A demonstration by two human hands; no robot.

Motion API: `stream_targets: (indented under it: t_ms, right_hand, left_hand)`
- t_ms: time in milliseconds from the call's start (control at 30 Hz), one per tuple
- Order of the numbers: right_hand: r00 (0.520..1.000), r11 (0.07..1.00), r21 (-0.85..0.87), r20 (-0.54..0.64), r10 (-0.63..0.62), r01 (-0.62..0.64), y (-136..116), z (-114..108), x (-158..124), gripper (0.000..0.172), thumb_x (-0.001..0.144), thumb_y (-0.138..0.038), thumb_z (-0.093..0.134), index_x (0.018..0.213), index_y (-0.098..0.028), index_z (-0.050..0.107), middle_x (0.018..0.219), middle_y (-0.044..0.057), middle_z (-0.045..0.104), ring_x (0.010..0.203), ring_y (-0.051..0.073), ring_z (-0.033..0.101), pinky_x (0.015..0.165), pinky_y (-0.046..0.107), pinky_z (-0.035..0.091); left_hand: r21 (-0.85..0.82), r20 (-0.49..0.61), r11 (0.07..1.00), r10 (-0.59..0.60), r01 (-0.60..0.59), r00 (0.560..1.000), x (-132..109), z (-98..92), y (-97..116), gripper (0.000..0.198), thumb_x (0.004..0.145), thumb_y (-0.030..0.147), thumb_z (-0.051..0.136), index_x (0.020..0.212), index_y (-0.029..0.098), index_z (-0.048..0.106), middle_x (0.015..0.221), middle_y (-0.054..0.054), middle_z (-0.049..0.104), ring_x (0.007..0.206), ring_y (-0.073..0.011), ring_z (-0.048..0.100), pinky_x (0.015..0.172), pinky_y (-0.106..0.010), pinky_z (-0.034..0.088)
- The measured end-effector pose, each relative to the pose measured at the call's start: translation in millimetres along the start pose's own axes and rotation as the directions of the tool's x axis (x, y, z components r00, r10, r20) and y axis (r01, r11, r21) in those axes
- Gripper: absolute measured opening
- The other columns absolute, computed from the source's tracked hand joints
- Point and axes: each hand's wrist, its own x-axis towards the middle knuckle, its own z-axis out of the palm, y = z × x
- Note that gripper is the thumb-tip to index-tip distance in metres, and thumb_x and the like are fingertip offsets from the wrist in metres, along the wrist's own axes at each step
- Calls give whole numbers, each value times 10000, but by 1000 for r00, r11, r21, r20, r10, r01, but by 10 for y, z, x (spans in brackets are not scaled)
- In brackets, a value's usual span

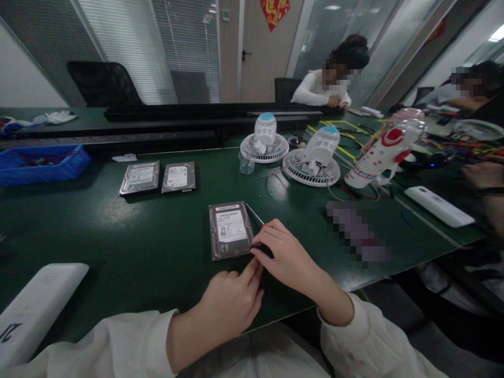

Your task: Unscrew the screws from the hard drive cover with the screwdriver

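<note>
One drive (231, 231) lies label up on the table (157, 236), just ahead of my hands, its near right corner beside my right fingertips. My right hand (285, 252) arches palm down, fingers bent; a thin shaft (255, 214) runs from under it along the drive's right side, but I can't tell whether I grip it. My left hand (234, 299), partly curled, stretches its forefinger to my right fingertips; whether it pinches anything is hidden.
</note>
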Motion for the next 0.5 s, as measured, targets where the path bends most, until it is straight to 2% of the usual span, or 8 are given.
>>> stream_targets:
  t_ms: [300, 500]
  right_hand:
    - [998, 1000, 13, 64, 16, -17, 17, 6, 32, 137, 981, -149, 712, 845, -138, 698, 890, 85, 735, 969, 258, 600, 887, 409, 543]
    - [992, 999, 34, 124, 27, -32, 21, -36, 2, 92, 964, -128, 709, 877, -139, 684, 941, 82, 738, 995, 252, 579, 925, 430, 533]
  left_hand:
    - [-11, -5, 1000, 5, -5, 1000, 5, -2, -4, 526, 1071, 322, 518, 1519, 73, 636, 1477, -221, 699, 790, -241, 805, 622, -363, 650]
    - [4, 3, 1000, 12, -12, 1000, 5, -7, -9, 518, 1068, 323, 517, 1510, 88, 650, 1491, -220, 690, 767, -232, 800, 621, -357, 645]
